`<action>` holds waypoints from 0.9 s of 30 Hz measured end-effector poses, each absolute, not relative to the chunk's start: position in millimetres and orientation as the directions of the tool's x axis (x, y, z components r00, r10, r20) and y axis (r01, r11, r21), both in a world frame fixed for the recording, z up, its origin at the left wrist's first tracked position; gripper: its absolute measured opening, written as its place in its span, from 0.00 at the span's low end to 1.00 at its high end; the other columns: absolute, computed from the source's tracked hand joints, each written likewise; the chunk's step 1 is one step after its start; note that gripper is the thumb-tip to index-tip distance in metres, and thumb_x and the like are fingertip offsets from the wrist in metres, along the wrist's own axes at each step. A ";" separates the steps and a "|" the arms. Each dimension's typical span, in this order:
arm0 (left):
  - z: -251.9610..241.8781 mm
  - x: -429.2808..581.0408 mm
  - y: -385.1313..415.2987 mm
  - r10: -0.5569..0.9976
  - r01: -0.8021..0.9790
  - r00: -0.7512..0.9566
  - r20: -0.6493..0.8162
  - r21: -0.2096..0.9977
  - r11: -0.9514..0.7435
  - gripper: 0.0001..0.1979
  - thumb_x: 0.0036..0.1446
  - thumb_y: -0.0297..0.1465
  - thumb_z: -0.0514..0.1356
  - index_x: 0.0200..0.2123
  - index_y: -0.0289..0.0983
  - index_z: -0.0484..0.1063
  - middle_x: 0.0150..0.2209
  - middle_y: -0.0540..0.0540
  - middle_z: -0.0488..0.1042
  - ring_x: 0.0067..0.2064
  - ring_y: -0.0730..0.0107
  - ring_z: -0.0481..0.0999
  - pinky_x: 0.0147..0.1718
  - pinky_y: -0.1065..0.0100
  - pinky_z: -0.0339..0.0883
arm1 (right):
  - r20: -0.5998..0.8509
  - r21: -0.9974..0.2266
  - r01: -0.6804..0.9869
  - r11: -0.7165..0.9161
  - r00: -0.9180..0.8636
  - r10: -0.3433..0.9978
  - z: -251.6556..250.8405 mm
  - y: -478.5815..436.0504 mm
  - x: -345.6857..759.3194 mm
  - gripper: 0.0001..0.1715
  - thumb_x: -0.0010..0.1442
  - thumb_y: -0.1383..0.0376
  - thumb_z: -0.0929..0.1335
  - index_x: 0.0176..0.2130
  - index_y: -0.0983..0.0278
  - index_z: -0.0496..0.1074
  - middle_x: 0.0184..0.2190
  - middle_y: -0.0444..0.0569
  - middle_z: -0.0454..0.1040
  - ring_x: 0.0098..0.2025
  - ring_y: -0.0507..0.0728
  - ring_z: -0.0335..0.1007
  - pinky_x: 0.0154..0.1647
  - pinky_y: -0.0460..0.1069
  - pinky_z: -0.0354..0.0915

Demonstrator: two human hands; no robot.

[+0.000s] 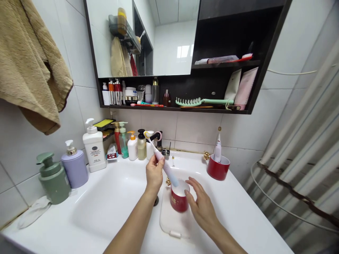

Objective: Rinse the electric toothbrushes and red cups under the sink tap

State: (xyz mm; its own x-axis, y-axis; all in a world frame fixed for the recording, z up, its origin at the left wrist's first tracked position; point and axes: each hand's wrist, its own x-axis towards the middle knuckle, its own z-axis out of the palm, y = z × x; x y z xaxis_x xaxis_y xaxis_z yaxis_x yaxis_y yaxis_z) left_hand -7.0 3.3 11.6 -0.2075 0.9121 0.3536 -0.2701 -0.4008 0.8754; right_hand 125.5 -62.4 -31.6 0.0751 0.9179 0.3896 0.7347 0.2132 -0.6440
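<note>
- Taking the clock from the middle of my view, I see a glossy white, smoothly curved sink (111, 197) spreading across 6 o'clock.
- At 12 is a dark brown, boxy mirrored cabinet (190, 86).
- A fuzzy tan cloth towel (29, 60) drapes in soft folds at 10.
- At 6 lies a flat off-white slab with rounded corners (167, 217).
- My right hand (203, 206), at 5, has its fingers loosely spread and curved beside the cup; I cannot tell whether they touch it.
- My left hand (154, 173), near 7, pinches the toothbrush between thumb and fingers.
- The shiny red, white-lined round cup (179, 201) sits upright on the slab.
- The slim pink-to-blue toothbrush with a yellow-ringed head (165, 165) slants, head toward 11, its blue end at the cup's mouth.
</note>
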 end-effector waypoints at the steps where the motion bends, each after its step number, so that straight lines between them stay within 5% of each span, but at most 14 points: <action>1: 14.9 -6.8 -1.3 0.935 -0.313 -0.158 0.319 0.881 -0.353 0.14 0.38 0.34 0.55 0.32 0.34 0.64 0.31 0.47 0.69 0.33 0.74 0.66 0.33 0.73 0.58 | 0.387 -0.689 0.684 0.240 0.067 0.919 -24.0 -65.3 124.7 0.19 0.49 0.60 0.55 0.43 0.61 0.56 0.46 0.51 0.56 0.48 0.57 0.51 0.39 0.50 0.56; 5: 8.9 5.5 -14.2 0.985 -0.435 0.118 0.128 0.898 -0.064 0.15 0.35 0.35 0.57 0.29 0.32 0.65 0.26 0.46 0.69 0.26 0.75 0.66 0.27 0.72 0.60 | 0.253 -0.865 0.431 0.256 -0.065 0.965 -6.2 -76.7 116.6 0.18 0.49 0.58 0.56 0.40 0.62 0.57 0.30 0.47 0.66 0.31 0.53 0.62 0.30 0.47 0.60; 8: -1.9 10.8 -12.2 0.986 -0.500 0.164 0.039 0.865 0.049 0.14 0.36 0.35 0.57 0.28 0.32 0.65 0.23 0.48 0.68 0.24 0.76 0.67 0.27 0.72 0.60 | 0.056 -0.964 0.249 0.090 -0.138 0.989 -12.7 -80.6 110.0 0.14 0.49 0.57 0.55 0.32 0.64 0.59 0.20 0.41 0.60 0.18 0.47 0.57 0.19 0.44 0.57; 15: -12.3 5.0 2.6 0.990 -0.570 0.094 -0.109 0.809 0.143 0.05 0.41 0.29 0.53 0.23 0.32 0.63 0.20 0.49 0.68 0.23 0.77 0.69 0.27 0.73 0.61 | -0.119 -0.968 0.235 -0.088 -0.120 0.986 -27.6 -79.2 107.6 0.12 0.47 0.58 0.58 0.32 0.63 0.57 0.20 0.40 0.58 0.17 0.46 0.56 0.16 0.43 0.55; 20: -11.8 8.3 2.0 0.988 -0.596 0.101 -0.116 0.788 0.153 0.04 0.42 0.28 0.52 0.22 0.32 0.63 0.18 0.49 0.68 0.22 0.77 0.69 0.27 0.73 0.61 | -0.229 -0.973 0.056 -0.222 -0.271 0.935 -17.8 -85.1 103.0 0.14 0.49 0.55 0.54 0.30 0.64 0.55 0.19 0.39 0.56 0.14 0.44 0.50 0.13 0.42 0.51; 27: -12.2 8.9 2.1 0.993 -0.627 0.070 -0.094 0.770 0.117 0.05 0.41 0.28 0.53 0.23 0.32 0.63 0.18 0.49 0.68 0.21 0.76 0.69 0.24 0.73 0.61 | -0.050 -0.937 0.349 0.002 -0.141 0.989 -26.5 -80.8 103.5 0.16 0.49 0.57 0.55 0.36 0.64 0.57 0.15 0.38 0.55 0.15 0.46 0.52 0.15 0.43 0.53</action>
State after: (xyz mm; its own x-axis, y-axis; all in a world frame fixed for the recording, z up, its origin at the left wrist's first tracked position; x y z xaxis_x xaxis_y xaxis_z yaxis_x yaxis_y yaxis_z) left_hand 8.9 2.1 -12.2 0.0704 0.9931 -0.0937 -0.6274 0.1171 0.7699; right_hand 103.5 -80.8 -26.5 -0.1414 0.9887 -0.0502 0.3487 0.0023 -0.9372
